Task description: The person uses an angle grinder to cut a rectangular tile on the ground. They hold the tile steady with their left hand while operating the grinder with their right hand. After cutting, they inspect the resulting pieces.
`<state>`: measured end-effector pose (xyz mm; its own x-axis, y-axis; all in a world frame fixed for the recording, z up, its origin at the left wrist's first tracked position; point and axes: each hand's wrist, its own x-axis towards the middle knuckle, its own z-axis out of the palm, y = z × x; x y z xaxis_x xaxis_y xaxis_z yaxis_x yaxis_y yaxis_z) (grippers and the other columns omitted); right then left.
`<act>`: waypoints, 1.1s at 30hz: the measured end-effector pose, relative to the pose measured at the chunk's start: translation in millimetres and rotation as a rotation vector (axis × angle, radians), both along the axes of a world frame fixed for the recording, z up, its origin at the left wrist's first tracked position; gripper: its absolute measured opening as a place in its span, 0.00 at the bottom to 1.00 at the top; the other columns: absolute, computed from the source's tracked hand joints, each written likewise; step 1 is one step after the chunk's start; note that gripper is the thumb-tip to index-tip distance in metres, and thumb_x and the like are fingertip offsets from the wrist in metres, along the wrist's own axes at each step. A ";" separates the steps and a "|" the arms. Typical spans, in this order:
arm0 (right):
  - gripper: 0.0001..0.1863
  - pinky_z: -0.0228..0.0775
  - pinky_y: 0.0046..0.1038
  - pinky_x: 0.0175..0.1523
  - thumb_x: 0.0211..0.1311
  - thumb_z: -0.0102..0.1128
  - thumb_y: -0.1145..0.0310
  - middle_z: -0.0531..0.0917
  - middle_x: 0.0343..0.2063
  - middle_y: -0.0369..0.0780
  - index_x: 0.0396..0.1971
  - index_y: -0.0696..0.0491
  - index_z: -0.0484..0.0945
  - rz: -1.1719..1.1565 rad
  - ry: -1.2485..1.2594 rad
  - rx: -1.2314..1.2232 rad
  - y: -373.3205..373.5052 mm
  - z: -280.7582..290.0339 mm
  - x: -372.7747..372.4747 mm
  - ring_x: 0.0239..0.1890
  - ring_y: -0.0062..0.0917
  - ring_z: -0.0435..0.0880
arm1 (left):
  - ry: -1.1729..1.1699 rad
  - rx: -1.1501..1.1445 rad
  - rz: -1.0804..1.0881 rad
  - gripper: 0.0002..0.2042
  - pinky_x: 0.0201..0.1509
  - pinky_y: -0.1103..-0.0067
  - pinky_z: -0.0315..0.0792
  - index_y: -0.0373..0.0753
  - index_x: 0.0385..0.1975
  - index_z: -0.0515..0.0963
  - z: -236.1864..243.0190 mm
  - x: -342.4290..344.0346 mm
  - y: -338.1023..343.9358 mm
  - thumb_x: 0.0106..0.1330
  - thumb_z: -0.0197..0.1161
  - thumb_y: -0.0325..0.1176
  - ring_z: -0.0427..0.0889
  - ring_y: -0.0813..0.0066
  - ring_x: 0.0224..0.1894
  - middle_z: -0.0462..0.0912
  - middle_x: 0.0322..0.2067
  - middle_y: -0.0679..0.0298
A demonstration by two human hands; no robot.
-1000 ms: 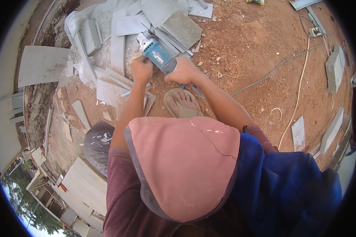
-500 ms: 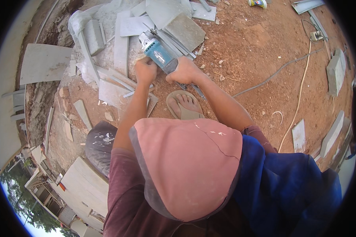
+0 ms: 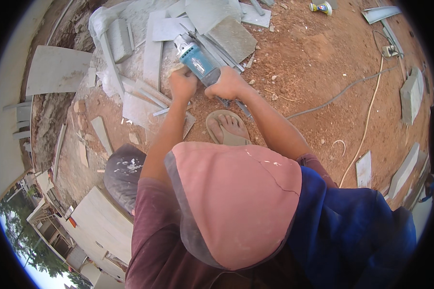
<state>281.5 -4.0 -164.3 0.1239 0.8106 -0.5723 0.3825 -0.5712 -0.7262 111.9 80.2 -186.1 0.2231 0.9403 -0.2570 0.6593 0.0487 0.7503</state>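
Observation:
An angle grinder [image 3: 197, 61] with a teal body and pale head slants over a pile of cut grey tiles. Wrapped round its dark rear end is my right hand [image 3: 226, 83]. My left hand [image 3: 183, 84] is closed just left of the grinder's body, its fingers mostly hidden from above. Something pale and dusty shows at its fingertips, too unclear to name. Narrow grey strips [image 3: 223, 52] lie beside and beneath the tool. Behind them rests a squarish grey tile [image 3: 234, 39]. The grinder's disc cannot be made out.
My sandalled foot [image 3: 228, 127] stands close below the tool. A grey cable [image 3: 330, 100] and a white cord [image 3: 370, 107] cross the red soil at right, near a socket box [image 3: 389, 50]. Tile offcuts [image 3: 101, 134] and a large board [image 3: 58, 70] lie to the left.
The whole view has shifted slightly, so hands, grinder and tiles appear a little further right. Both hands keep the same hold, and the grinder stays at much the same slant over the tiles.

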 end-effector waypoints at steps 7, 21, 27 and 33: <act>0.37 0.84 0.38 0.55 0.32 0.81 0.55 0.90 0.43 0.58 0.43 0.66 0.87 0.008 -0.007 -0.003 2.7 11.3 0.0 0.48 0.46 0.92 | 0.047 0.062 -0.023 0.14 0.43 0.66 0.83 0.39 0.47 0.91 6.1 -0.1 -2.0 0.65 0.69 0.36 0.93 0.54 0.33 0.91 0.31 0.46; 0.32 0.84 0.37 0.52 0.31 0.81 0.55 0.90 0.39 0.59 0.36 0.67 0.88 0.008 0.003 0.024 15.2 7.3 1.0 0.44 0.47 0.92 | 0.060 0.050 -0.024 0.15 0.46 0.63 0.82 0.39 0.48 0.91 1.9 1.7 -2.5 0.64 0.68 0.34 0.92 0.48 0.36 0.90 0.33 0.43; 0.33 0.85 0.36 0.52 0.31 0.81 0.55 0.91 0.40 0.59 0.36 0.67 0.88 0.008 -0.004 0.033 26.4 0.6 0.7 0.45 0.46 0.92 | 0.073 0.046 -0.007 0.16 0.46 0.64 0.82 0.40 0.49 0.91 6.4 3.5 -4.3 0.62 0.69 0.35 0.92 0.49 0.37 0.91 0.32 0.45; 0.37 0.85 0.37 0.53 0.32 0.82 0.54 0.90 0.40 0.62 0.37 0.72 0.86 -0.016 0.020 0.024 40.0 12.0 -2.6 0.47 0.47 0.93 | 0.053 0.003 -0.026 0.16 0.41 0.65 0.80 0.38 0.46 0.91 3.6 -1.1 -4.3 0.59 0.71 0.36 0.89 0.56 0.30 0.89 0.27 0.49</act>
